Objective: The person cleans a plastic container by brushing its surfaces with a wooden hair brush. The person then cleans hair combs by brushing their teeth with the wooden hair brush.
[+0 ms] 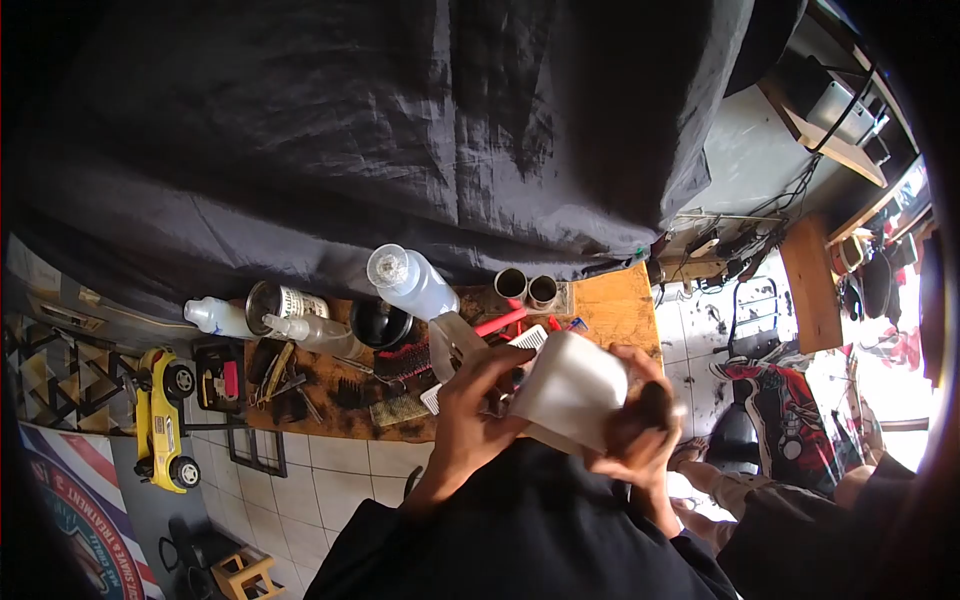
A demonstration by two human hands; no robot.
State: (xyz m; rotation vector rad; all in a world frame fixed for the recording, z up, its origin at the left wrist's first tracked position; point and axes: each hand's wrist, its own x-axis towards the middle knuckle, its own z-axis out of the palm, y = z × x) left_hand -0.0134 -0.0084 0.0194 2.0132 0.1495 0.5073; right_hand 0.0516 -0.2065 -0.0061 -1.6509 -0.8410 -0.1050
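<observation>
A smooth white object with rounded edges point(575, 385), perhaps a container, is held in front of my chest. My left hand point(478, 405) is closed around its left side, with the thumb along the lower edge. At its right end, my right hand point(635, 425) has curled fingers and is smeared by motion. A dark brown blurred thing point(648, 408) shows at those fingers; its kind cannot be made out. Just beyond my left hand is a clear, flat plastic piece point(455, 342). Red-handled tools point(500, 322) lie behind the white object.
The wooden table point(645, 310) bears a large translucent bottle point(415, 285), two dark cups point(527, 288), a spray bottle point(315, 332), a black bowl point(380, 322), combs and brushes. A yellow toy car point(162, 420) stands left. Another person's legs point(720, 490) show at right. Dark cloth point(350, 150) hangs behind.
</observation>
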